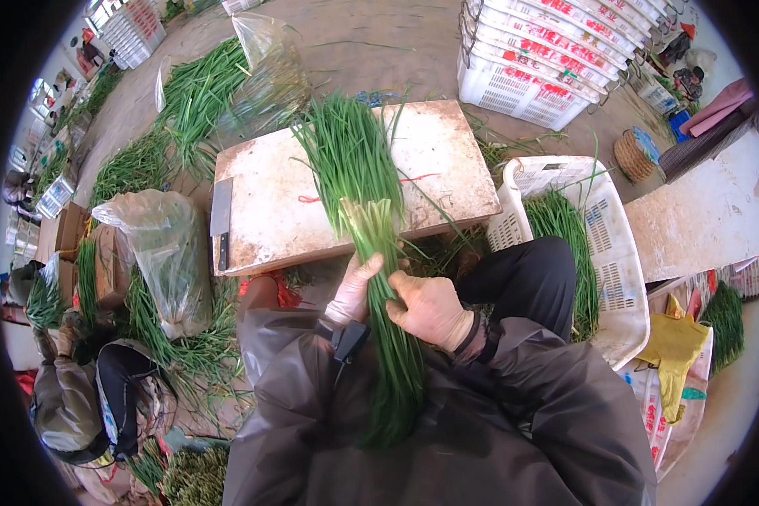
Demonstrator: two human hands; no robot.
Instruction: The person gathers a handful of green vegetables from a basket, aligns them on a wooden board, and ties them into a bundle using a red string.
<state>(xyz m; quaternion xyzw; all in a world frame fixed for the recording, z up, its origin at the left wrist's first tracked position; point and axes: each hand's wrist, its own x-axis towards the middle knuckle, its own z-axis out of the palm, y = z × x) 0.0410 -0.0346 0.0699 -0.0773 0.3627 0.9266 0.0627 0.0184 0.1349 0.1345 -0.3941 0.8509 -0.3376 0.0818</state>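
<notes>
A bundle of green chives (395,354) hangs over my lap, its pale cut ends pointing away from me. My left hand (353,290), in a thin pale glove, grips the bundle from the left just below those ends. From the right, my gloved right hand (433,310) closes on the same stalks, thumb and forefinger pressed to them. Beyond the ends, a larger pile of chives (354,148) lies across a worn white board (259,190). A cleaver (222,221) rests along the board's left edge. Thin red ties (420,178) lie on the board.
On my right stands a white plastic crate (613,265) holding chives. Stacked crates (531,69) rise behind it. Plastic bags (171,253) and loose chives (133,164) cover the floor at left, where another person (69,405) sits. A yellow glove (673,354) hangs at right.
</notes>
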